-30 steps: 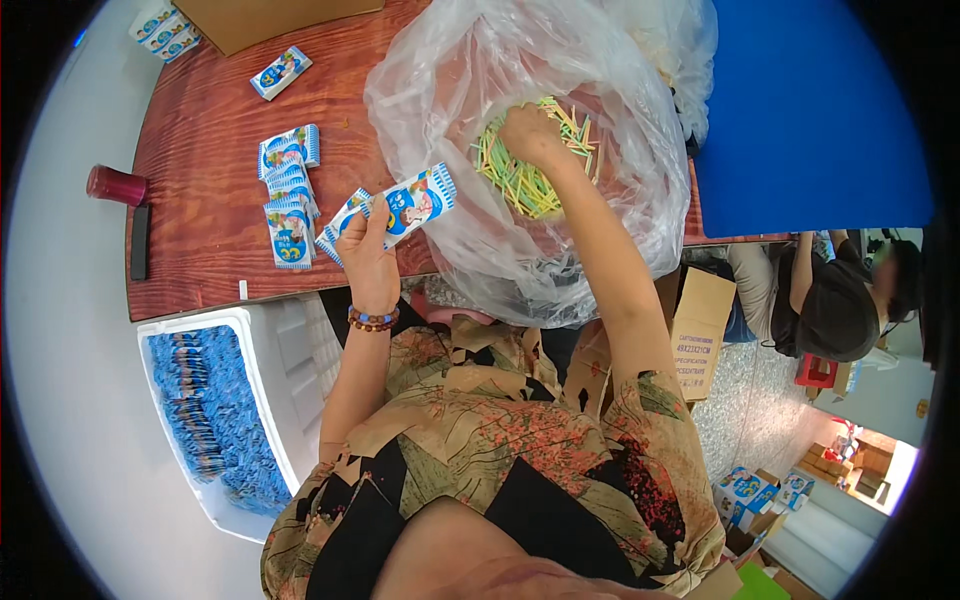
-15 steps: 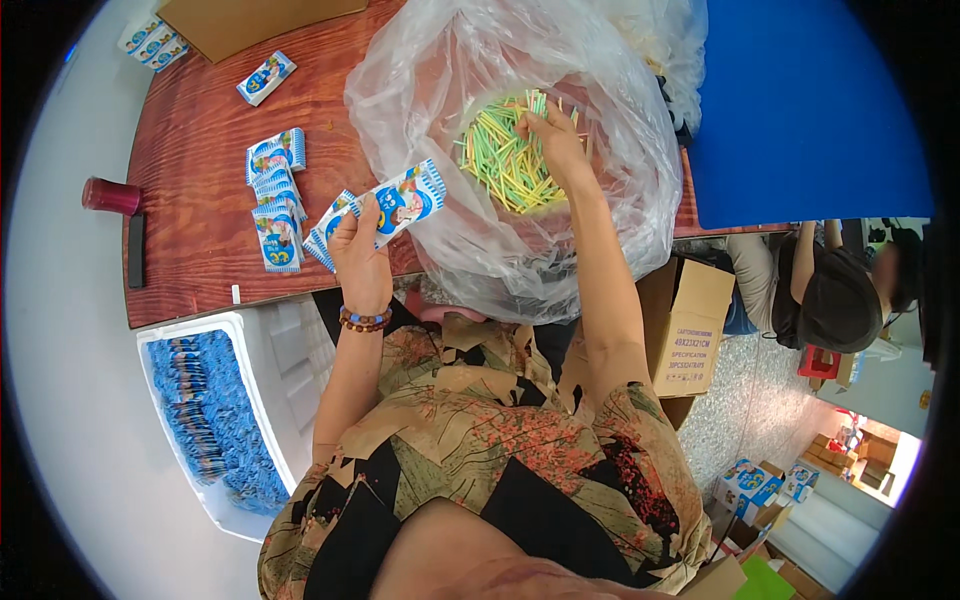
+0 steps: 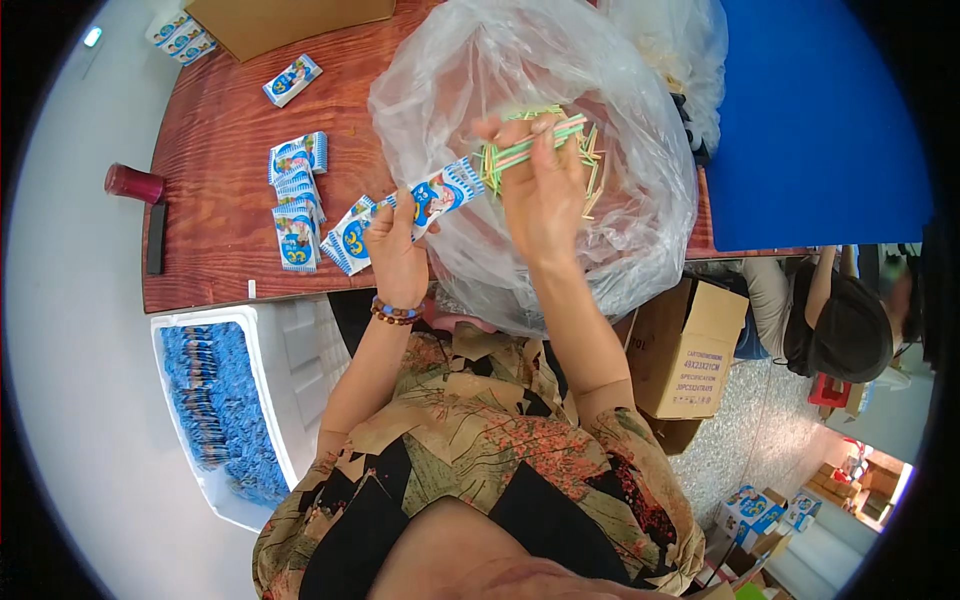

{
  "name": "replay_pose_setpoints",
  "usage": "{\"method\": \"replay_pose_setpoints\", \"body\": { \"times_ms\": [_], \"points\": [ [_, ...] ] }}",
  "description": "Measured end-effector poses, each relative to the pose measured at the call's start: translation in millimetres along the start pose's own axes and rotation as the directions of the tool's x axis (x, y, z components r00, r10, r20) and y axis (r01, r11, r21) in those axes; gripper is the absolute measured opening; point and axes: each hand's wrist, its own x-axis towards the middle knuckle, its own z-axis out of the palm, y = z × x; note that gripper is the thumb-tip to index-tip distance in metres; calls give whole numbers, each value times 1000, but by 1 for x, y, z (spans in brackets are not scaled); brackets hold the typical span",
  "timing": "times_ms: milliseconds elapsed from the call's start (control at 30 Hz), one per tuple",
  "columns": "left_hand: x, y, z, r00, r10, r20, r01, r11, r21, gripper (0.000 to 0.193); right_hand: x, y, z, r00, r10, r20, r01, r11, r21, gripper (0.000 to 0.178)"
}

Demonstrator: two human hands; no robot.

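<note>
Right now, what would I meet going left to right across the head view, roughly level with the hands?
Dark red cylinder, overlapping blue-and-white packets, left hand with a held packet, right hand holding pastel sticks, large blue surface.

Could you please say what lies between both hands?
The head view shows a blue-and-white packet extending from the left hand toward the right hand, over a plastic bag.

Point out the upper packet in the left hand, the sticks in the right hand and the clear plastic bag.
Upper packet (image 3: 440, 196): head view, on its printed front.
Held sticks (image 3: 518, 153): head view, on the bundle's left part.
Clear plastic bag (image 3: 648, 185): head view, on its right wall.
</note>
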Motion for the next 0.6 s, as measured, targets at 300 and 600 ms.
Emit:
{"method": "replay_pose_setpoints", "body": {
  "times_ms": [300,600],
  "points": [
    [-4,4,-1,997,45,-58,-46,999,-14,21,-19,33,22,993,-107,43,114,971,-210,13],
    [-1,-3,-6,997,72,-39,-77,985,-152,17,-28,43,21,984,-89,153,151,872,-466,34]
  ]
}}
